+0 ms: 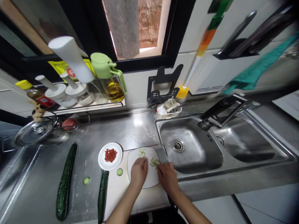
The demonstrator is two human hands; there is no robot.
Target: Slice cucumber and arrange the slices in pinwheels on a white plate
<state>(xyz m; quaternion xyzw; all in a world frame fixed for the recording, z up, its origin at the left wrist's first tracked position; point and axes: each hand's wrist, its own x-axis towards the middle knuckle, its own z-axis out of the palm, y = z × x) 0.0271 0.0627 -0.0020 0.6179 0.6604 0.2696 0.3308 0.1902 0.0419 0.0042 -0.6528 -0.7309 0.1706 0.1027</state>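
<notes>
A white square plate [149,182] with a thin dark rim lies on a cutting board [114,193]. Thin cucumber slices [141,152] form a small pinwheel at its far edge. My right hand [167,177] reaches over the plate's right edge, its fingers closed together at a second pinwheel of cucumber slices [154,162]. Over the left part of the plate, my left hand [139,170] is closed with its fingers curled under; whatever they hold is hidden. A cut cucumber [102,194] and a round cucumber piece [120,172] lie left of that hand.
A small white plate [102,157] holds chopped red bits [110,155]. Farther left lie a whole cucumber [66,183] and another cucumber piece [86,180]. The double sink [193,149] is at the right, under a faucet [224,109]. An oil jug [109,77] stands on the rack.
</notes>
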